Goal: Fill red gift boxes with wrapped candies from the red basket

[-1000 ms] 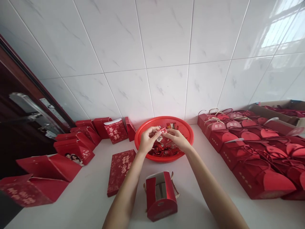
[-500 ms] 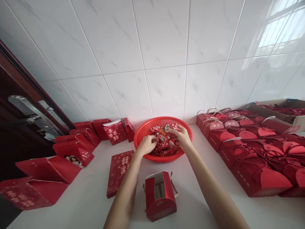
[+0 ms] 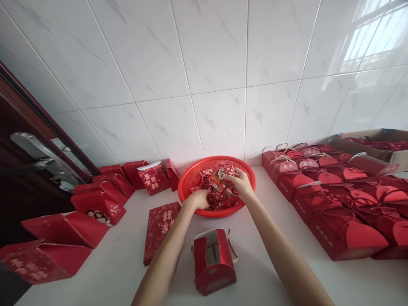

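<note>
There are one left hand (image 3: 198, 199), one right hand (image 3: 241, 183), one basket (image 3: 218, 159), one carton (image 3: 395, 158), one door handle (image 3: 46, 159), one flat box (image 3: 159, 219) and one open box (image 3: 216, 280). The sweets (image 3: 219, 196), left-side boxes (image 3: 106, 206) and right-side boxes (image 3: 341, 238) overlap too much to count.

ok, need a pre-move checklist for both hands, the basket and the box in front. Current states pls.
1. Right hand has a dotted packet between thumb and fingers: ok.
2. Left hand has a secure grip: cannot tell, fingertips hidden among the wrapped pieces.
3. Basket still has stock: ok, many pieces inside.
4. Front box open at the top: ok.
5. Rope handle clear of the opening: ok, it hangs at the side.
6. Box contents: cannot tell, the bottom isn't clear.
</note>
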The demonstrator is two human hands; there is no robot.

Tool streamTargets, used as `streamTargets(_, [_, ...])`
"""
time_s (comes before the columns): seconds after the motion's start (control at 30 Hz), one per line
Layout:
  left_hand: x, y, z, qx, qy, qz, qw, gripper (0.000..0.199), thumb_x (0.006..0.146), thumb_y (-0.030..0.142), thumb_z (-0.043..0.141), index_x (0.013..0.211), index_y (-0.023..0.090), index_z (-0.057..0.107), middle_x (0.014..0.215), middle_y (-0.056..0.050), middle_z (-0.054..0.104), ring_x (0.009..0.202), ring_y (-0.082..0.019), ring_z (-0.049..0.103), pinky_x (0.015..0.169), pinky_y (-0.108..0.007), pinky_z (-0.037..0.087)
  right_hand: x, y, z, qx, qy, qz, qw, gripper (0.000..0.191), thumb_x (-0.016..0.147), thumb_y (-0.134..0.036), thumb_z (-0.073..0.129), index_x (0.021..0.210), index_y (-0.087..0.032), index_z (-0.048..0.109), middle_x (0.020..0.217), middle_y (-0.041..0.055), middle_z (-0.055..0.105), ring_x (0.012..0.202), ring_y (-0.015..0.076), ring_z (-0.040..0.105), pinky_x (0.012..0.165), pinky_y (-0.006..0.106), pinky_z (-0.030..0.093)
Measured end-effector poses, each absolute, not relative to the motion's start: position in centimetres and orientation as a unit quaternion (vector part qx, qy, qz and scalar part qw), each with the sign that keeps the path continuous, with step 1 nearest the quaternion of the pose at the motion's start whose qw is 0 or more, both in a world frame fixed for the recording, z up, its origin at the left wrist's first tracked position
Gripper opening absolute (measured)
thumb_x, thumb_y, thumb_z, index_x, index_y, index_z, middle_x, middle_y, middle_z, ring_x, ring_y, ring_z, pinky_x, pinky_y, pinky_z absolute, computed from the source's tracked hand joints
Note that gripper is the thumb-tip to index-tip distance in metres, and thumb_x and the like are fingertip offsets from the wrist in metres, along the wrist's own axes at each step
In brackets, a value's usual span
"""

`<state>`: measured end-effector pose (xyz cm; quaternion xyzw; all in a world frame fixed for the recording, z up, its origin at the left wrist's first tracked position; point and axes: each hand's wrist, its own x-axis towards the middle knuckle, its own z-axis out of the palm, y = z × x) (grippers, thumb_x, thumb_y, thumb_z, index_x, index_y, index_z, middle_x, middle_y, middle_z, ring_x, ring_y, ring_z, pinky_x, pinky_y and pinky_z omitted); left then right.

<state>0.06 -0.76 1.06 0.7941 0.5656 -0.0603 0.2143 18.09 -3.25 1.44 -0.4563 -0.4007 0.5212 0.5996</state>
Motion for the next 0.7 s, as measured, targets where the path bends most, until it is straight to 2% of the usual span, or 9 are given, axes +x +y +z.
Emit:
streamTargets(0.17, [0.03,-1.01,1.44,0.798,0.557,-0.083,0.215,0.015,0.060,0.015,0.069,0.074,0.018,0.072,0.079,-0.006,0.075,0.083,-0.027,0.070,0.068,-0.027,0.049,18.03,-3.45,1.48,-0.461,-0.397,0.528,0.592,0.028,0.059,-0.033,0.074,0.075,-0.022,0.053,0.078,-0.0015,0.066,0.062,0.0152,0.061,0.044,0.022,0.045])
streamTargets(0.23, [0.03,-1.25,1.66,0.801,0.551,-0.078,0.221,0.008,0.066,0.019,0.067,0.072,0.017,0.072,0.077,-0.006,0.074,0.080,-0.024,0.070,0.066,-0.026,0.049,17.98,-3.53,1.57,-0.461,-0.394,0.530,0.592,0.029,0.058,-0.033,0.074,0.076,-0.022,0.053,0.075,-0.0016,0.065,0.061,0.0152,0.061,0.042,0.022,0.043])
streamTargets(0.33, [0.05,-1.53,1.82,0.808,0.542,-0.065,0.221,0.014,0.075,0.022,0.062,0.081,0.017,0.073,0.086,-0.006,0.076,0.086,-0.023,0.070,0.070,-0.025,0.049,17.93,-3.63,1.70,-0.450,-0.396,0.530,0.600,0.029,0.057,-0.031,0.074,0.076,-0.022,0.054,0.072,-0.0015,0.065,0.060,0.0149,0.061,0.045,0.022,0.046])
streamTargets(0.43, [0.11,-1.46,1.70,0.816,0.526,-0.081,0.226,0.019,0.071,0.023,0.066,0.088,0.017,0.073,0.092,-0.007,0.077,0.088,-0.025,0.071,0.071,-0.026,0.049,17.89,-3.65,1.72,-0.444,-0.397,0.527,0.606,0.028,0.057,-0.030,0.074,0.074,-0.021,0.054,0.070,-0.0015,0.066,0.059,0.0144,0.061,0.047,0.023,0.046])
streamTargets(0.6, [0.35,-0.89,1.50,0.832,0.493,-0.096,0.235,0.060,0.064,0.026,0.073,0.123,0.019,0.063,0.113,-0.011,0.074,0.096,-0.029,0.069,0.073,-0.028,0.049,17.85,-3.54,1.54,-0.440,-0.400,0.526,0.609,0.029,0.056,-0.031,0.074,0.076,-0.021,0.056,0.073,-0.0007,0.068,0.057,0.0145,0.061,0.046,0.023,0.045])
streamTargets(0.63, [0.41,-0.78,1.50,0.836,0.486,-0.098,0.236,0.061,0.063,0.025,0.073,0.123,0.020,0.062,0.114,-0.010,0.074,0.097,-0.029,0.069,0.073,-0.028,0.049,17.84,-3.52,1.54,-0.437,-0.402,0.524,0.611,0.029,0.056,-0.031,0.075,0.077,-0.020,0.057,0.074,-0.0002,0.069,0.059,0.0152,0.062,0.048,0.024,0.046])
streamTargets(0.7, [0.50,-0.61,1.52,0.843,0.469,-0.105,0.242,0.052,0.062,0.022,0.071,0.114,0.022,0.067,0.109,-0.008,0.075,0.095,-0.028,0.069,0.072,-0.027,0.048,17.83,-3.48,1.57,-0.433,-0.405,0.520,0.615,0.031,0.055,-0.032,0.076,0.077,-0.020,0.058,0.074,0.0006,0.070,0.062,0.0163,0.064,0.050,0.025,0.048])
